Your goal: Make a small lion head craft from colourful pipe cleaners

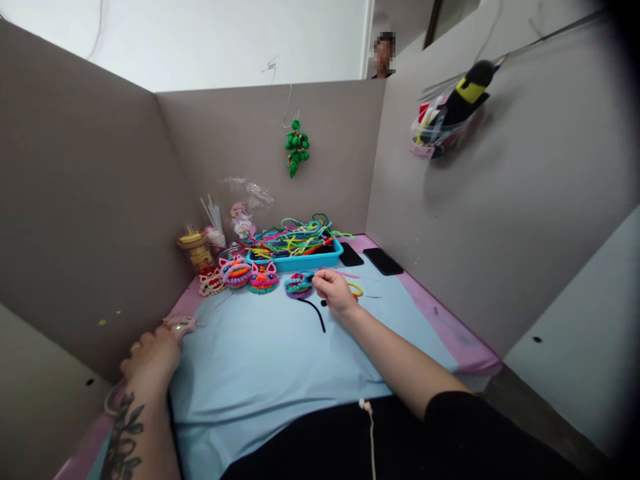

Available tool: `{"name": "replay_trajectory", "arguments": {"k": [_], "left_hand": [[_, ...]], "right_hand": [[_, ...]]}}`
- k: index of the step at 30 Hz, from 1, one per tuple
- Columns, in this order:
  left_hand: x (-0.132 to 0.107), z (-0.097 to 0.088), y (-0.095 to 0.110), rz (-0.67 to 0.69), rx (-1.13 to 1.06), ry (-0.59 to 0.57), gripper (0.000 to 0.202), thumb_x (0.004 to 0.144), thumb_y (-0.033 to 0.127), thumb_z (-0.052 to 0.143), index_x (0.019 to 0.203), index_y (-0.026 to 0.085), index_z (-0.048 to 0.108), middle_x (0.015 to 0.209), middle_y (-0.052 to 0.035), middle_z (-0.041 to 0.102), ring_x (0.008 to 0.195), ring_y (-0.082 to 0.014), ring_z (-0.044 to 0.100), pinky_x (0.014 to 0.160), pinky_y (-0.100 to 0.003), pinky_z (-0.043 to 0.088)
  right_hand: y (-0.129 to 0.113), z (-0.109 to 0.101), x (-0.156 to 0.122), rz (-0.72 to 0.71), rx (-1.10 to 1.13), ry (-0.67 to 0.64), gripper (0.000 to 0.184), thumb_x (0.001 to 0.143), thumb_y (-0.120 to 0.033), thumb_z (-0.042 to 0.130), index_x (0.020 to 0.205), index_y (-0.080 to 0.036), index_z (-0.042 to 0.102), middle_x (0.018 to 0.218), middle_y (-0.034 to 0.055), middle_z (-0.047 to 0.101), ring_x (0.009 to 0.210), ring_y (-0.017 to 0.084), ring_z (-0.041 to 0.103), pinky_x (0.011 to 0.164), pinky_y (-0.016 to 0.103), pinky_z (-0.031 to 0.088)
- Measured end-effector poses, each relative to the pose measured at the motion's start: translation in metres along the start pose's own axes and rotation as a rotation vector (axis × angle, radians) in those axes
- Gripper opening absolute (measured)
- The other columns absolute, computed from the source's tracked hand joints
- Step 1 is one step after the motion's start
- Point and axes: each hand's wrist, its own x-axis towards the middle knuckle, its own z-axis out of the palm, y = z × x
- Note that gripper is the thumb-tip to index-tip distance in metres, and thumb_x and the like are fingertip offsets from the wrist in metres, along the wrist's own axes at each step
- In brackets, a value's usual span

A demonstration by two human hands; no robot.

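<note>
At the table's left edge my left hand [153, 353] is wrapped round a pink hot glue gun [180, 325] with a small green light. My right hand [334, 290] is closed in a pinch at mid-table, with a small dark piece [311, 277] at its fingertips; its kind is too small to make out. Just left of those fingertips sits a teal, red and purple pipe-cleaner figure [297, 287]. A curved black pipe cleaner [315, 312] lies in front of it. Beside my right wrist, a yellow pipe-cleaner loop [357, 289] is partly hidden.
Several pipe-cleaner animal faces, one pink and teal [263, 279], stand at back left. Behind them are a blue tray [295, 263] of pipe cleaners and a yellow-brown cup [197, 250]. Two dark phones [383, 261] lie at back right. Grey partitions [340, 153] enclose the table.
</note>
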Motion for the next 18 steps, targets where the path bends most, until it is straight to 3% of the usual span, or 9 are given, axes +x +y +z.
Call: {"name": "replay_trajectory", "arguments": {"k": [2, 4, 6, 7, 9, 13, 15, 18], "left_hand": [[-0.010, -0.022, 0.021, 0.052, 0.118, 0.046, 0.047, 0.080, 0.048, 0.045, 0.100, 0.007, 0.057, 0.100, -0.0246, 0.059, 0.095, -0.0413, 0.055, 0.071, -0.052, 0.045], [-0.018, -0.042, 0.053, 0.184, 0.064, 0.085, 0.047, 0.075, 0.045, 0.055, 0.104, 0.009, 0.056, 0.103, -0.0215, 0.059, 0.094, -0.0383, 0.056, 0.074, -0.048, 0.045], [-0.020, -0.053, 0.092, 0.458, -0.231, 0.103, 0.040, 0.075, 0.041, 0.056, 0.106, 0.015, 0.058, 0.110, -0.0150, 0.060, 0.098, -0.0315, 0.056, 0.081, -0.040, 0.044], [-0.019, -0.053, 0.113, 0.566, -0.408, 0.074, 0.034, 0.076, 0.040, 0.055, 0.100, 0.017, 0.062, 0.105, -0.0116, 0.063, 0.094, -0.0276, 0.058, 0.081, -0.036, 0.044], [-0.016, -0.044, 0.154, 0.659, -0.709, -0.022, 0.024, 0.073, 0.037, 0.058, 0.085, 0.019, 0.067, 0.086, -0.0074, 0.067, 0.079, -0.0220, 0.060, 0.074, -0.031, 0.045], [-0.013, -0.006, 0.212, 0.518, -1.056, -0.180, 0.018, 0.067, 0.033, 0.062, 0.071, 0.016, 0.066, 0.067, -0.0043, 0.065, 0.063, -0.0174, 0.057, 0.061, -0.027, 0.042], [-0.014, 0.011, 0.223, 0.437, -1.118, -0.143, 0.019, 0.069, 0.033, 0.060, 0.071, 0.015, 0.064, 0.064, -0.0029, 0.063, 0.061, -0.0157, 0.055, 0.060, -0.026, 0.041], [-0.017, 0.029, 0.219, 0.394, -1.134, -0.017, 0.016, 0.070, 0.032, 0.059, 0.071, 0.016, 0.059, 0.066, -0.0018, 0.059, 0.063, -0.0143, 0.053, 0.063, -0.025, 0.041]], "right_hand": [[0.002, -0.001, 0.000, -0.026, -0.040, 0.004, 0.025, 0.062, -0.038, 0.069, 0.064, -0.017, 0.055, 0.051, -0.0067, 0.041, 0.045, 0.006, 0.030, 0.044, 0.021, 0.021], [0.005, -0.001, 0.001, -0.048, -0.066, 0.016, 0.024, 0.063, -0.038, 0.068, 0.066, -0.017, 0.056, 0.051, -0.0064, 0.041, 0.045, 0.006, 0.031, 0.045, 0.021, 0.022], [0.007, -0.001, 0.002, -0.063, -0.087, 0.039, 0.024, 0.064, -0.039, 0.068, 0.066, -0.017, 0.057, 0.052, -0.0060, 0.042, 0.046, 0.006, 0.031, 0.045, 0.021, 0.022], [0.008, 0.000, 0.002, -0.069, -0.099, 0.054, 0.025, 0.064, -0.039, 0.068, 0.066, -0.017, 0.057, 0.053, -0.0057, 0.042, 0.046, 0.006, 0.031, 0.045, 0.021, 0.023], [0.009, 0.000, 0.002, -0.079, -0.123, 0.091, 0.025, 0.065, -0.041, 0.067, 0.067, -0.017, 0.057, 0.053, -0.0053, 0.043, 0.047, 0.007, 0.031, 0.044, 0.021, 0.023], [0.009, 0.000, 0.003, -0.081, -0.136, 0.163, 0.027, 0.065, -0.042, 0.066, 0.066, -0.017, 0.057, 0.052, -0.0053, 0.042, 0.047, 0.007, 0.031, 0.044, 0.021, 0.024], [0.011, -0.001, 0.004, -0.079, -0.127, 0.190, 0.026, 0.064, -0.041, 0.067, 0.066, -0.017, 0.057, 0.052, -0.0055, 0.042, 0.047, 0.007, 0.030, 0.044, 0.021, 0.024], [0.016, -0.003, 0.006, -0.064, -0.117, 0.205, 0.026, 0.064, -0.041, 0.067, 0.066, -0.017, 0.056, 0.050, -0.0060, 0.041, 0.045, 0.007, 0.030, 0.043, 0.021, 0.022]]}}
